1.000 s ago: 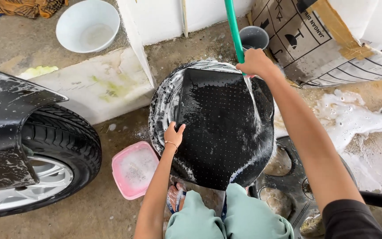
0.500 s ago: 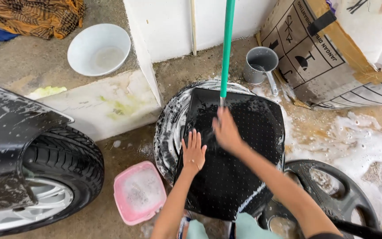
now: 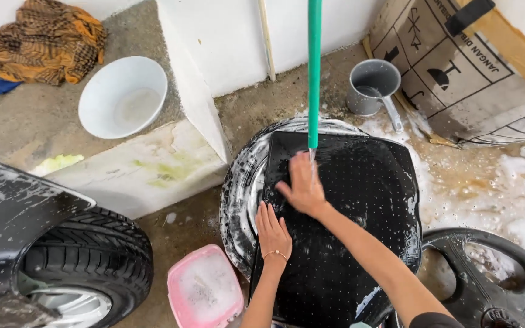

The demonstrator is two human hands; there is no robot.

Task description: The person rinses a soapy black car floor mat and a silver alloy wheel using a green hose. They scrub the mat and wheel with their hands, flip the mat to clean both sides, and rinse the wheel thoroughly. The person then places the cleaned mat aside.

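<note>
Black rubber mat point(image 3: 341, 231) lies on a soapy tyre point(image 3: 241, 194). My right hand point(image 3: 302, 185), flat with open grip, has slid left under the green hose point(image 3: 315, 73); my left hand point(image 3: 273, 231) stays flat, grip open. Wet concrete floor point(image 3: 195, 231), white wall point(image 3: 226, 42) far.

2 hands point(image 3: 304, 187), 1 mat point(image 3: 360, 200), 1 hose point(image 3: 314, 73)

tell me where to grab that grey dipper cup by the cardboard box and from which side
Take the grey dipper cup by its long straight handle, which sticks out from the cup's lower right and lies low toward the foamy ground. Coming from the mat side, the handle's free end is nearest, and the cardboard box crowds only the far right. The cup stands upright, so probably lift it level.
</note>
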